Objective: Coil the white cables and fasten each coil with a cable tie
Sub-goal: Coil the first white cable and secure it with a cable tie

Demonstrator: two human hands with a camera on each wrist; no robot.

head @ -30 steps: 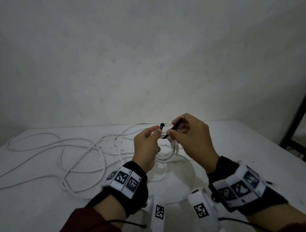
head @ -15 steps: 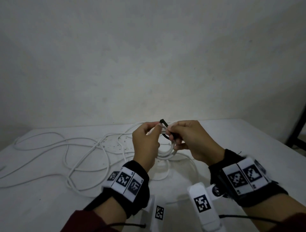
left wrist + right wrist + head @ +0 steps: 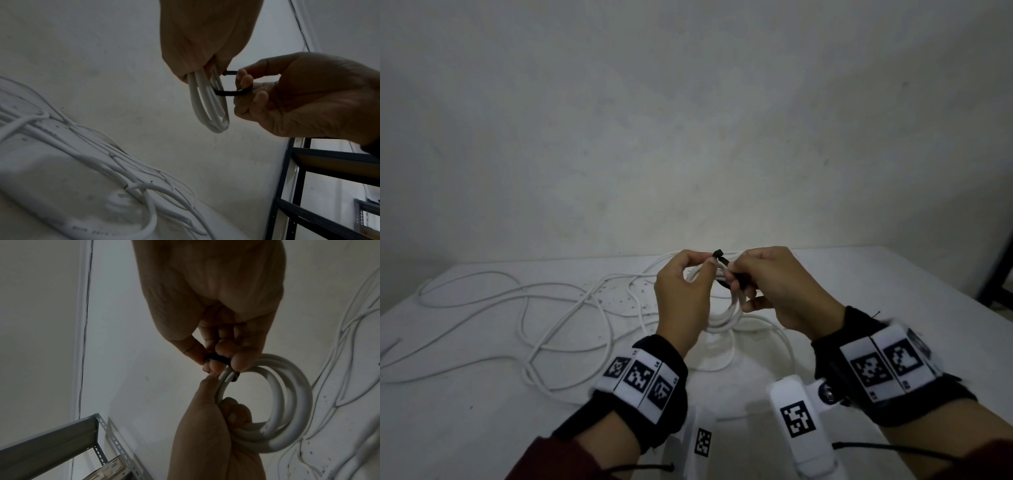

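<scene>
Gripping white coil (image 3: 726, 310), black cable tie (image 3: 722, 260); labels unreadable.

Left hand (image 3: 681, 294) grips white coil (image 3: 726, 308); right hand (image 3: 774, 287) pinches black tie (image 3: 722, 257).

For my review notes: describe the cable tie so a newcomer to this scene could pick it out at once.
Above the white table, both hands meet over a small white coil held by the left hand. The cable tie is the thin black strap looped round that coil and pinched by the right hand. It is the only black strip among white cables.
</scene>
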